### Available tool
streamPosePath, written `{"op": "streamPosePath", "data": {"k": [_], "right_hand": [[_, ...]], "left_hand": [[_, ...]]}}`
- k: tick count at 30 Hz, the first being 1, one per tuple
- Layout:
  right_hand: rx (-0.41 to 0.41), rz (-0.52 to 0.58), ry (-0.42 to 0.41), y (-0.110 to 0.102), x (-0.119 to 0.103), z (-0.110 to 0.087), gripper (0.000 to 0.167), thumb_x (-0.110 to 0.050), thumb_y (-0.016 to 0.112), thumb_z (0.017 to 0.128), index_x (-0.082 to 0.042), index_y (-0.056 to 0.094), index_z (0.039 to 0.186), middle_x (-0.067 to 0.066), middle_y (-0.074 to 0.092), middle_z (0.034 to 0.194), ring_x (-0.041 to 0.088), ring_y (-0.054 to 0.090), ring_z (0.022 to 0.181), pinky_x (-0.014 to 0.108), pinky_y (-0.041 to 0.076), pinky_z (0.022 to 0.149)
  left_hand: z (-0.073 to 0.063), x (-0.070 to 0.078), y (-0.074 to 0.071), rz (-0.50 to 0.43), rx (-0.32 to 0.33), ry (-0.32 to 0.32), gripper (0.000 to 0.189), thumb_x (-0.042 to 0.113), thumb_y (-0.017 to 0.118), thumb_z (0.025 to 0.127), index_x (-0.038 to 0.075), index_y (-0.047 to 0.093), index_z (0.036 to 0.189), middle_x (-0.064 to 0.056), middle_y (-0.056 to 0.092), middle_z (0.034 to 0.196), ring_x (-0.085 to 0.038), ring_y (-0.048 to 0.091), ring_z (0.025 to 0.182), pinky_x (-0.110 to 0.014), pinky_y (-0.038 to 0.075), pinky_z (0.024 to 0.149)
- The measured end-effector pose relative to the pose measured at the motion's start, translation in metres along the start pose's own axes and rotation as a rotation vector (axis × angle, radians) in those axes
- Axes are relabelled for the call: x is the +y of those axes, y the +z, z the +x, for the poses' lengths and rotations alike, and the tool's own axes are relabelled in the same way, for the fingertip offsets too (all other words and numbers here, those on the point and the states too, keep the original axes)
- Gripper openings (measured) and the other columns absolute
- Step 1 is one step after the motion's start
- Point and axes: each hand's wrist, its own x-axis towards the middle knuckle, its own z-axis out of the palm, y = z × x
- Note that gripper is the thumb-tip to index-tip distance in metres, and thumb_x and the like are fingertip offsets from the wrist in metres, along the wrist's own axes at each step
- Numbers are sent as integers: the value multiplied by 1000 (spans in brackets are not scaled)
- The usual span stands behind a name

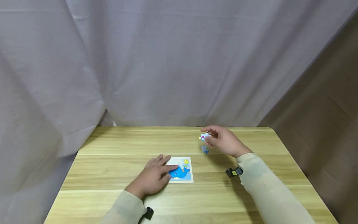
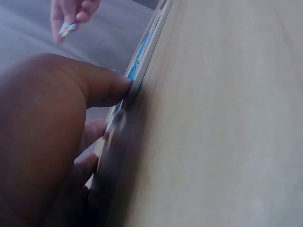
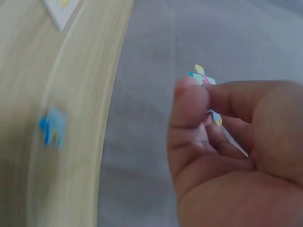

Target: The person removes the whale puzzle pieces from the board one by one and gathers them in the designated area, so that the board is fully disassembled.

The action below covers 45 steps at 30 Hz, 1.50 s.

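On the table lies a square puzzle tray (image 1: 191, 178) with a pale frame, showing a blue whale and a yellow sun. My left hand (image 1: 155, 175) rests over its left side with fingers spread, and in the left wrist view the thumb (image 2: 111, 90) touches the tray's edge. Above the table, to the right and farther back, my right hand (image 1: 223, 140) pinches a puzzle piece (image 1: 204, 137), light blue with a pink curl and a yellow knob. A second puzzle piece (image 1: 205, 149), light and dark blue, lies on the table just below that hand.
The wooden table (image 1: 112, 149) has its far edge close behind the right hand. Grey cloth (image 1: 179, 62) hangs behind the table, and darker cloth (image 1: 330, 109) hangs on the right side.
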Motion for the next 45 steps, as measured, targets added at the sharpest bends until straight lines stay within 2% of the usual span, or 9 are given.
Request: {"op": "streamPosePath", "data": {"k": [4,7,9,15,23,28,36,39,45], "right_hand": [[94,75,54,-19,16,-2,26,-18,76,108,-6,67,130,18,78,110,25,78,92,36,67,80],[128,106,86,-29,29,-5,26,-19,75,110,-2,68,127,21,80,109,17,77,88,35,68,78],[139,129,116,-33,37,-7,25,-20,72,111,0,69,127,22,79,110,18,78,89,36,68,79],[144,140,197,-39,65,-13,28,-21,68,114,2,70,131,21,76,116,23,79,97,35,69,82],[111,190,276,-36,90,-16,30,-19,67,114,4,68,134,15,74,113,18,74,93,32,68,81],[102,208,303,-31,104,-12,30,-19,67,114,4,69,134,13,73,110,17,71,89,29,65,75],[94,72,323,-27,120,-8,26,-24,70,113,-2,74,127,6,71,89,18,66,80,29,59,66],[91,2,313,-26,120,-6,22,-23,69,113,-4,75,124,5,70,86,18,65,77,30,58,64],[80,-212,262,-23,109,-4,18,-21,66,114,-6,75,115,5,70,78,18,63,65,31,54,60]], "left_hand": [[1,1,-2,0,18,-5,47,34,61,115,37,62,162,-7,38,183,-44,26,173,-71,18,138],[1,2,-2,5,22,-12,48,35,60,116,36,60,164,-7,39,183,-43,26,174,-70,19,138],[0,2,-1,7,19,-19,48,36,58,117,37,59,165,-6,38,184,-41,25,174,-69,19,139],[-1,3,1,-17,10,-18,50,37,59,117,36,57,167,-7,38,183,-42,25,174,-68,18,139],[-1,6,0,-34,15,-10,61,38,68,111,37,52,170,-10,36,184,-40,26,174,-67,19,139],[-1,6,-1,-46,21,-34,71,44,74,106,38,48,172,-6,32,186,-35,26,175,-63,20,140],[4,4,0,-99,75,-130,81,47,80,102,27,47,173,-4,39,183,-36,38,170,-62,37,135],[5,5,1,-62,71,-134,83,48,81,102,24,47,173,-5,41,182,-34,37,170,-60,34,137],[4,8,0,-26,55,-127,84,49,81,100,21,48,173,-7,43,181,-32,34,172,-58,27,140]]}}
